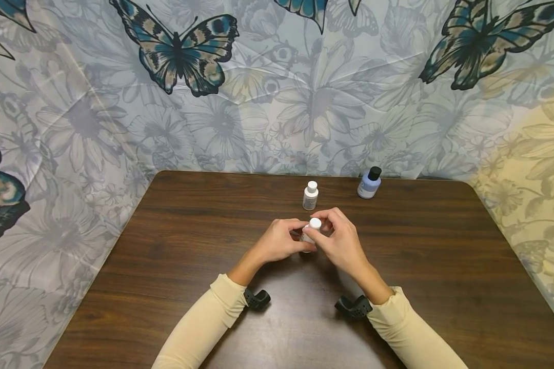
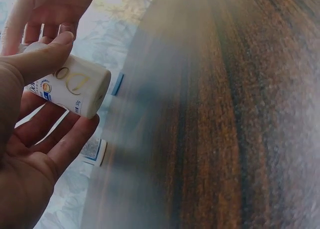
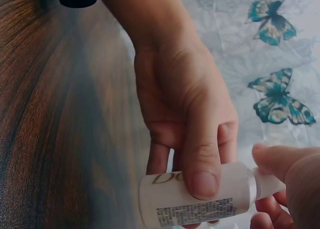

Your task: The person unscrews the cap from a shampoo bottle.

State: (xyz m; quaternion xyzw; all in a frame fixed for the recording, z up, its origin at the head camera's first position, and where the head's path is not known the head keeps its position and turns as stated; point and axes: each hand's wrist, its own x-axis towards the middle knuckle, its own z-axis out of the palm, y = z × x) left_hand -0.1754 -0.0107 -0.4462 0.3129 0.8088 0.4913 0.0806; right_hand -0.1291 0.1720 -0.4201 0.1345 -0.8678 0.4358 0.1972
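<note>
A small white bottle point(image 1: 308, 235) with gold lettering is between both hands at the middle of the table, its white cap point(image 1: 315, 223) upward. My left hand point(image 1: 280, 241) grips the bottle body, thumb on one side and fingers on the other, as the left wrist view shows on the bottle point(image 2: 82, 86). My right hand point(image 1: 343, 243) pinches the cap end; in the right wrist view its thumb and fingers point(image 3: 272, 159) are around the cap. The cap looks seated on the neck. Whether the base touches the table cannot be told.
Behind the hands stands a second white bottle point(image 1: 310, 196) with a white cap. Farther right, near the back edge, is a lilac-blue bottle point(image 1: 368, 185) with a black cap. A butterfly-patterned cloth point(image 1: 268, 102) hangs behind the dark wooden table point(image 1: 189, 215).
</note>
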